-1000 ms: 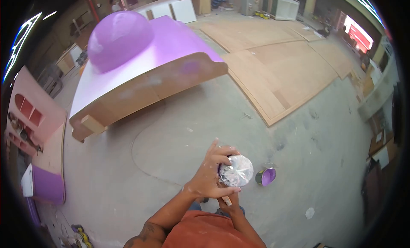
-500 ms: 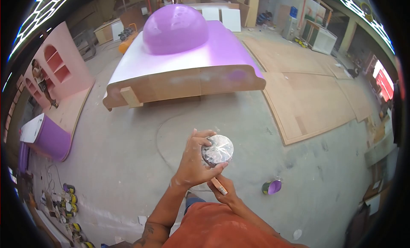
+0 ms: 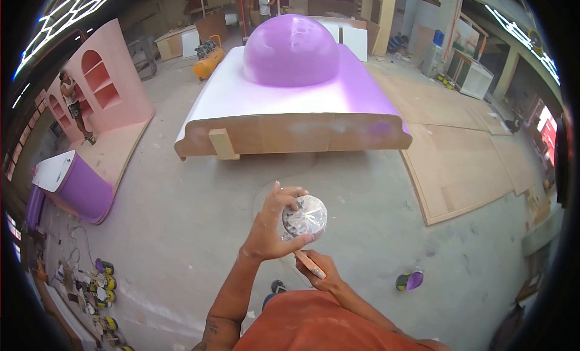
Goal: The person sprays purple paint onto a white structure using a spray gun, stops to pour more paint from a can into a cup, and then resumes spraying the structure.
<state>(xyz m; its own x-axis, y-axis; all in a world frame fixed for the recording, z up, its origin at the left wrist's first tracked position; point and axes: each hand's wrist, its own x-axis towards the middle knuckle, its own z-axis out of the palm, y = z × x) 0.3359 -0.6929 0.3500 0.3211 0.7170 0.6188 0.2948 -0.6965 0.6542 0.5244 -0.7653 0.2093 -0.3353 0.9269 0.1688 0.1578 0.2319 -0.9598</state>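
Note:
My left hand [image 3: 275, 224] is wrapped round the side of a round can [image 3: 305, 217] whose top looks covered with crinkled, whitish clear plastic. Its thumb presses the near edge and its fingers curve over the far left side. Below and to the right, my right hand [image 3: 320, 269] is closed round a flat tool with a wooden handle [image 3: 310, 264]. The upper end of that tool reaches the underside of the can, where it is hidden. Both hands are in front of my orange shirt [image 3: 308, 321].
Ahead stands a white and purple platform [image 3: 211, 97] with a purple dome [image 3: 292, 52]. An open purple paint can [image 3: 411, 281] sits on the floor at right. Wooden panels [image 3: 465, 164] lie beyond it. Paint cans [image 3: 106, 281] crowd the lower left; a person [image 3: 74, 106] stands by a pink wall [image 3: 115, 67].
The view has shifted, so the platform, floor can and panels appear further right and lower. My left hand has loosened slightly, its fingers more spread round the can.

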